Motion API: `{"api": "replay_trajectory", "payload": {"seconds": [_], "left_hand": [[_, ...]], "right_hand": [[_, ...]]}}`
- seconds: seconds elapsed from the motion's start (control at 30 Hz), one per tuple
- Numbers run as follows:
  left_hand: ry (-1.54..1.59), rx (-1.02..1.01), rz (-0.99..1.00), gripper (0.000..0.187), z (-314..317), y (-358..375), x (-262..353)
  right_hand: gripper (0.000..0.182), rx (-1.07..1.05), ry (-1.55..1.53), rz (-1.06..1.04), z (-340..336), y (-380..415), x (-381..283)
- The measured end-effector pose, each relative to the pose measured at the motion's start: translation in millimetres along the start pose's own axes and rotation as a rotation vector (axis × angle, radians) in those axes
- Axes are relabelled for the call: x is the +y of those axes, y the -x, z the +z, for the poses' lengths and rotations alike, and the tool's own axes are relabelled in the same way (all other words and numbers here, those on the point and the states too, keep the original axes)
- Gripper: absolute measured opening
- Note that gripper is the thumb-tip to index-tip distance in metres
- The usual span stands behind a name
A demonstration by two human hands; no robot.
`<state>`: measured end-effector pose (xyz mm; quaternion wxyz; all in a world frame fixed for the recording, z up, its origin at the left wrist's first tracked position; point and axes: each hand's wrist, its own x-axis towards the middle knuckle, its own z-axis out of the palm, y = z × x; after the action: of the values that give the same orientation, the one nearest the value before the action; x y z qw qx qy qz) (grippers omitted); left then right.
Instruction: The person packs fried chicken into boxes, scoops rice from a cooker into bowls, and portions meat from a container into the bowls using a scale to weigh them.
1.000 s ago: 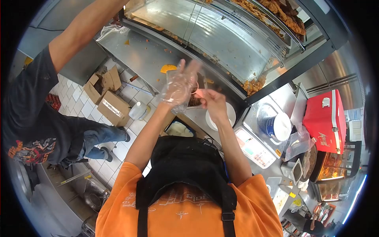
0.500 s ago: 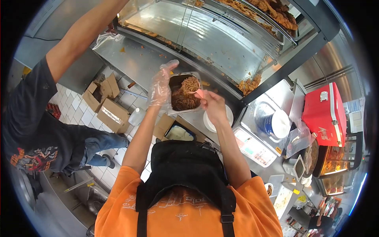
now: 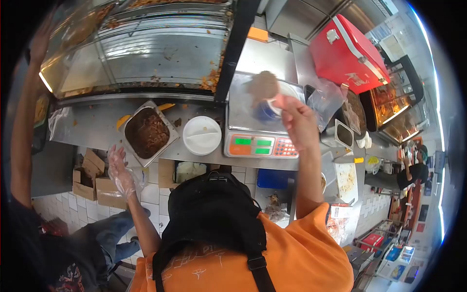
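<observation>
My right hand (image 3: 299, 121), bare, is closed around the pink handle of a serving spoon (image 3: 278, 100). The spoon carries a heap of brown shredded food (image 3: 263, 87), blurred by motion. It hangs above the digital scale (image 3: 238, 104), in front of a white and blue tub (image 3: 293, 92) that it partly hides. Near the lower left corner of a metal pan (image 3: 165, 146) is my left hand (image 3: 121, 170), in a clear plastic glove, fingers apart and holding nothing. Dark brown food (image 3: 148, 132) lies in the pan. A round white lid (image 3: 203, 135) rests between pan and scale.
A glass display case (image 3: 160, 58) stands behind the counter. At the right are a red cooler box (image 3: 345, 56), a plastic bag (image 3: 326, 100) and a small metal container (image 3: 339, 135). Another person's arm (image 3: 24, 126) reaches up at the left. Cardboard boxes (image 3: 109, 190) sit on the floor.
My right hand has carried the loaded spoon from the pan rightward over the scale. My left hand has come off the pan's side. The view has turned to the right, and the scale's display is lit.
</observation>
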<state>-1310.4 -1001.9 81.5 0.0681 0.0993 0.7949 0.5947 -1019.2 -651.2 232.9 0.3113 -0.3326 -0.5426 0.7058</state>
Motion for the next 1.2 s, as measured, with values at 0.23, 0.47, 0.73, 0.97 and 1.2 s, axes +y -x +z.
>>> {"api": "replay_trajectory", "payload": {"seconds": [0.23,0.47,0.73,0.97,1.2], "left_hand": [[0.044,0.03,-0.116,0.054,7,6,-26],[0.098,0.074,-0.167,0.056,16,20,-17],[0.096,0.087,-0.155,0.056,17,22,-31],[0.1,0.066,-0.186,0.054,16,20,-30],[-0.413,-0.125,-0.018,0.051,1,8,-100]], "right_hand": [[0.024,0.152,0.133,-0.021,-114,-48,1],[0.034,0.051,-0.159,0.02,-133,-70,15],[0.021,0.108,0.743,-0.198,-121,-65,14],[0.024,-0.023,1.608,-0.972,-116,-69,30],[0.024,0.093,1.564,-0.733,-104,-70,8]]}}
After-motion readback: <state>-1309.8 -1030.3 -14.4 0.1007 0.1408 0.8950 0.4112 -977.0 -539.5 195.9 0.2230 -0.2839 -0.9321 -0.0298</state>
